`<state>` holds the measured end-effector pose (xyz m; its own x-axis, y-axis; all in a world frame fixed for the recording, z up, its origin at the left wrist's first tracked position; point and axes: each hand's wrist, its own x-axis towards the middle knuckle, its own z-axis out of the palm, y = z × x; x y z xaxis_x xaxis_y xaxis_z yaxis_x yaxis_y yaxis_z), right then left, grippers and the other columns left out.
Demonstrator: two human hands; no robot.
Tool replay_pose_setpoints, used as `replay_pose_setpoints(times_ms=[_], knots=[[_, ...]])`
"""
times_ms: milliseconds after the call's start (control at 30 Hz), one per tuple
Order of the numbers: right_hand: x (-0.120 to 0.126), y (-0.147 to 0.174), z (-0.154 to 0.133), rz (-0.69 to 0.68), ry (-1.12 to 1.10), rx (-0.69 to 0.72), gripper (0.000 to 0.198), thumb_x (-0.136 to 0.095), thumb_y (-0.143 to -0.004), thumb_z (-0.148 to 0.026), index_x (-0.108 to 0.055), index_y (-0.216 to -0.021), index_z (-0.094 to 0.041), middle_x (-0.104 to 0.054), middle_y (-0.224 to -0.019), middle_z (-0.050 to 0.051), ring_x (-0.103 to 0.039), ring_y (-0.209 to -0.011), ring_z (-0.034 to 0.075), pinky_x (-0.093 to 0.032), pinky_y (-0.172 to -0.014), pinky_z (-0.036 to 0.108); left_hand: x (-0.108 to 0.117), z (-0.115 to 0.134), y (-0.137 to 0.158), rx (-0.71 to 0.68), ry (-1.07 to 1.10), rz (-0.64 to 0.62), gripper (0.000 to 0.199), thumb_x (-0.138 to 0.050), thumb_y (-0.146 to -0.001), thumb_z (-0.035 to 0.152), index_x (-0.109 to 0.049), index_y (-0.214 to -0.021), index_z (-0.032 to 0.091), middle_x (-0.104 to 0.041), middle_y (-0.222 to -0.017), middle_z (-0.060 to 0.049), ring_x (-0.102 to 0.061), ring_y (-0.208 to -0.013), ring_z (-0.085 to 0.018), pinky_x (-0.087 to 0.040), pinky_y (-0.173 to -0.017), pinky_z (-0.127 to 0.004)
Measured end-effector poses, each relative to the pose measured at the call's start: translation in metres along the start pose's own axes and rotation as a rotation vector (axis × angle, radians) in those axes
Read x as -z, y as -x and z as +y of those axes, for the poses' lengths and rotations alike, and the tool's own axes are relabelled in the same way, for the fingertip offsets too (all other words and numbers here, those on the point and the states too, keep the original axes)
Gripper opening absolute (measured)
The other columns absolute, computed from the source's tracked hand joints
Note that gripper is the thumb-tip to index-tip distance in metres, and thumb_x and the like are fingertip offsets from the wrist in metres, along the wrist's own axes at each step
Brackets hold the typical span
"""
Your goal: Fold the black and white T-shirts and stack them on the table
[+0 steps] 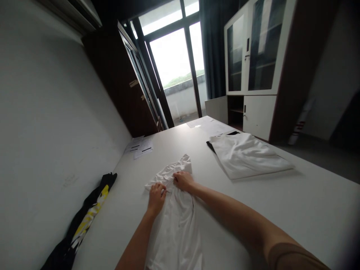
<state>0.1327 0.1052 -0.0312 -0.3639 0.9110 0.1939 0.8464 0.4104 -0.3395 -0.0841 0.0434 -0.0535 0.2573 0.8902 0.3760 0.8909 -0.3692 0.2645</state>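
Note:
A white garment lies lengthwise on the white table, with a gathered, wrinkled part at its far end. Near that far end my left hand is closed on the cloth at the left side, thumb and fingers pinching a fold. Just right of it and slightly farther off, my right hand grips the cloth too, its fingers curled into the fabric. Creases run from both hands down the garment, which passes between my forearms and out of the bottom of the view.
A folded white cloth with black fabric under it lies on the table at the right. A black and yellow garment rests along the left wall. Papers lie at the back left. A cabinet stands beyond, one low door open.

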Motion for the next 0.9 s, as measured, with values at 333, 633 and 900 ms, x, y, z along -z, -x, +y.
replay_pose_setpoints(times_ms=[333, 633, 900], knots=[[-0.009, -0.027, 0.042, 0.244, -0.441, -0.093, 0.03, -0.051, -0.096, -0.037, -0.06, -0.073, -0.02, -0.061, -0.069, -0.001, -0.049, -0.065, 0.014, -0.031, -0.064, 0.024, -0.005, -0.018, -0.002, 0.084, -0.119, -0.064, 0.014, -0.046, -0.098, 0.016, -0.059, -0.1, 0.021, -0.064, -0.124, -0.01, -0.055, -0.122, -0.025, -0.035, -0.109, -0.042], [0.004, -0.037, 0.113, 0.634, -0.629, -0.471, 0.043, -0.041, -0.096, -0.054, -0.058, -0.073, -0.023, -0.064, -0.069, 0.004, -0.054, -0.066, 0.018, -0.035, -0.063, 0.027, 0.005, -0.067, 0.005, 0.457, -0.335, 0.085, 0.018, -0.049, -0.097, 0.017, -0.066, -0.101, 0.018, -0.059, -0.144, -0.014, -0.037, -0.145, -0.037, -0.036, -0.111, -0.055], [0.006, -0.032, 0.136, 0.68, -0.454, -0.574, 0.037, -0.044, -0.099, -0.048, -0.066, -0.087, -0.021, -0.072, -0.087, 0.009, -0.055, -0.075, 0.019, -0.032, -0.068, 0.028, -0.004, -0.025, 0.003, 0.127, -0.17, 0.133, 0.045, -0.058, -0.091, 0.021, -0.057, -0.136, 0.021, -0.051, -0.152, -0.014, -0.038, -0.147, -0.032, -0.027, -0.121, -0.055]])
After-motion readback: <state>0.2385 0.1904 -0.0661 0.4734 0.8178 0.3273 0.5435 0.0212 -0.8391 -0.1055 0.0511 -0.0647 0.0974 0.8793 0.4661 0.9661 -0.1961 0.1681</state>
